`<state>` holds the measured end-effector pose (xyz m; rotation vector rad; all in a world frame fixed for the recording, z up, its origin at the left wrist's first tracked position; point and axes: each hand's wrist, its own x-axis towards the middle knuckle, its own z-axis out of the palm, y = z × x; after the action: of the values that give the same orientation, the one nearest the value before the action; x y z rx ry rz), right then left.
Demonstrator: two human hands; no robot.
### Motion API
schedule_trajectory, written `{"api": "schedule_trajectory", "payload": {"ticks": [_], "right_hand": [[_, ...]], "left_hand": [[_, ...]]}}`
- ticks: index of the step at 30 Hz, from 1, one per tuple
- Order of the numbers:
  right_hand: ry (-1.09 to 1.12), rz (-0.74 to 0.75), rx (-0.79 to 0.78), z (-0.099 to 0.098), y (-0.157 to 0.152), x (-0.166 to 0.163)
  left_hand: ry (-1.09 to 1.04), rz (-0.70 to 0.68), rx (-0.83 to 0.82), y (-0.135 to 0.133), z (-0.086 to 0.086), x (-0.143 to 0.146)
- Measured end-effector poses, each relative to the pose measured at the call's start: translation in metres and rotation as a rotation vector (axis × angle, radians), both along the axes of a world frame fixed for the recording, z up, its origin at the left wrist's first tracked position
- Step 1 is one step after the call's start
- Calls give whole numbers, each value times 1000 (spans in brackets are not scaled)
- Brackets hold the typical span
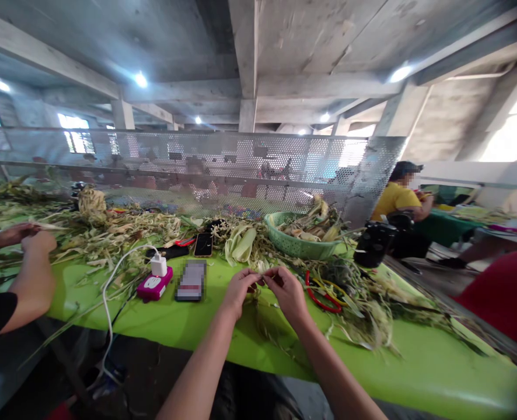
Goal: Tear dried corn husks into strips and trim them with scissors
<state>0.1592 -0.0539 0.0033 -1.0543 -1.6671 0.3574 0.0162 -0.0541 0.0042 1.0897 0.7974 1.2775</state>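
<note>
My left hand point(242, 290) and my right hand point(287, 290) meet over the green table, thumbs and fingertips pinched together. Between them is a small pale strip of corn husk point(262, 272), mostly covered by the fingers. Thin greenish strands point(265, 318) trail on the table below my hands. Just behind lies a bundle of pale green husks point(240, 245). Red-handled scissors or pliers point(324, 298), with a yellow loop beside them, lie to the right of my right hand. A phone with a lit screen point(191, 281) lies left of my left hand.
A green basket point(300, 248) holds dried husks. A purple power strip point(154, 284) with a white charger and cable sits at left, near a dark phone point(203, 244). A black container point(374, 243) stands at right. At far left are another person's hands point(33, 236); a perforated metal screen point(223, 169) stands behind.
</note>
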Motion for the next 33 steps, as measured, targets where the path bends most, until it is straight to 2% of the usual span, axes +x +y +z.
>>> {"api": "schedule_trajectory", "payload": {"ticks": [6, 12, 23, 33], "right_hand": [[91, 100, -35, 2, -3, -2], [28, 56, 114, 9, -9, -3], [-75, 58, 173, 11, -8, -4], [-134, 52, 138, 14, -9, -5]], "left_hand": [[17, 19, 41, 2, 0, 1], [-21, 97, -20, 8, -6, 0], [-141, -22, -167, 1, -1, -1], [-133, 6, -206, 3, -2, 0]]}}
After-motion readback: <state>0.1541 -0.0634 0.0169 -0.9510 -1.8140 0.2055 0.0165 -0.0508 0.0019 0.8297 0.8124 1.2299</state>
